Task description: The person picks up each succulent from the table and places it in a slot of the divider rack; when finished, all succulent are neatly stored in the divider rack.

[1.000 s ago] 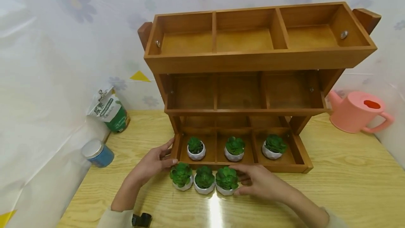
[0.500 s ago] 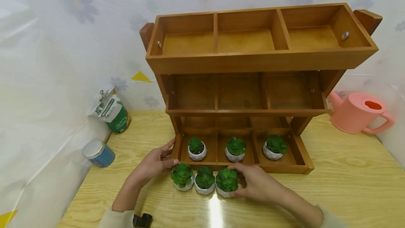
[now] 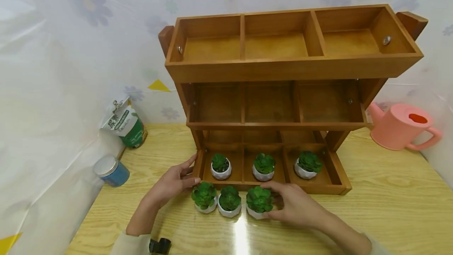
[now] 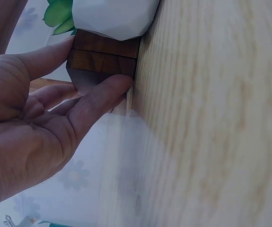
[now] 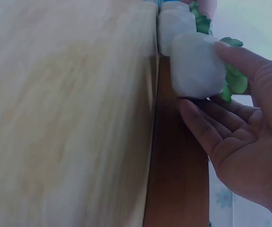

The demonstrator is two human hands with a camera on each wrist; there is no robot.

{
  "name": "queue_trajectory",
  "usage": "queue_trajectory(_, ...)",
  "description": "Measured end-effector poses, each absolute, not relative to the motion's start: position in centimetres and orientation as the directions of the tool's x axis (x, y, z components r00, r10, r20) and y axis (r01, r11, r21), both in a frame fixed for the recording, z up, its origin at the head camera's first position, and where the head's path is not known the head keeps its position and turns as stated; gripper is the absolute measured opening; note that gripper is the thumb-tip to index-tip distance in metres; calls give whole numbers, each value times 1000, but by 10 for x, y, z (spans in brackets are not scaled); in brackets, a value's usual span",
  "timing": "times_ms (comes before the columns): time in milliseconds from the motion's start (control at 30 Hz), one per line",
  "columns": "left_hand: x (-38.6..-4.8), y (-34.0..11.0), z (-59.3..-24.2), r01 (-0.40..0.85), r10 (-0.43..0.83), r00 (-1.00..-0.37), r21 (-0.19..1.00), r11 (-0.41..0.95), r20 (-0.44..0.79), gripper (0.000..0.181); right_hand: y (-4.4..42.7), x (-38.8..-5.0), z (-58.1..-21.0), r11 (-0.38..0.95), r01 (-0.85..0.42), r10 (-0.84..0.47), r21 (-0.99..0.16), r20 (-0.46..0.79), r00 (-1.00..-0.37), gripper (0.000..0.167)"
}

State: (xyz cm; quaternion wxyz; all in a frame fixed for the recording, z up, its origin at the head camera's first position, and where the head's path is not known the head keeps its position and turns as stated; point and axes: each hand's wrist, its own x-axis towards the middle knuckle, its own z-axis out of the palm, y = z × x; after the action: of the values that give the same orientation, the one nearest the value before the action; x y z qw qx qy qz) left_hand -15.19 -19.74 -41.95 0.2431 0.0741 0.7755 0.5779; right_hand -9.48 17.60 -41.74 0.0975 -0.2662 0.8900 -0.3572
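Note:
My right hand (image 3: 295, 204) grips the white faceted pot of a green succulent (image 3: 259, 200), thumb on its near side and fingers behind. In the right wrist view this pot (image 5: 197, 66) appears raised slightly off the table. Two more potted succulents (image 3: 229, 200) (image 3: 204, 196) stand close together to its left, before the wooden shelf (image 3: 269, 186). My left hand (image 3: 173, 184) holds the shelf's bottom-left corner; in the left wrist view thumb and fingers straddle that dark wooden corner (image 4: 102, 61). Three potted succulents (image 3: 263, 166) sit one per compartment in the bottom tier.
The upper and middle tiers (image 3: 276, 68) rise above both hands. A pink watering can (image 3: 400, 127) stands at the right. At the left are a green-white pouch (image 3: 125, 125) with a clip and a blue jar (image 3: 112, 171). A small black object (image 3: 161, 246) lies by the left sleeve.
My right hand has closed in on the rightmost front succulent and shifted it slightly right, leaving a gap beside the middle one. The left hand stays on the shelf corner.

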Motion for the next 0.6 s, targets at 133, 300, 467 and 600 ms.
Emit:
queue_trajectory(133, -152, -198, -419, -160, 400, -870, 933, 323, -288, 79, 185, -90, -408, 623, -370, -494, -690, 20, -869, 69)
queue_trajectory(300, -153, -200, -418, -150, 402, -871, 932, 331, -283, 78, 196, -87, -397, 643, -345, -417, -684, 65, -907, 67)
queue_trajectory(467, -154, -201, -419, -145, 410, -870, 936, 321, -275, 79, 204, -86, -390, 676, -308, -327, -670, 101, -939, 66)
queue_trajectory(600, -153, -200, -420, -149, 423, -863, 939, 311, -277, 80, 212, -84, -384, 683, -291, -281, -670, 127, -951, 63)
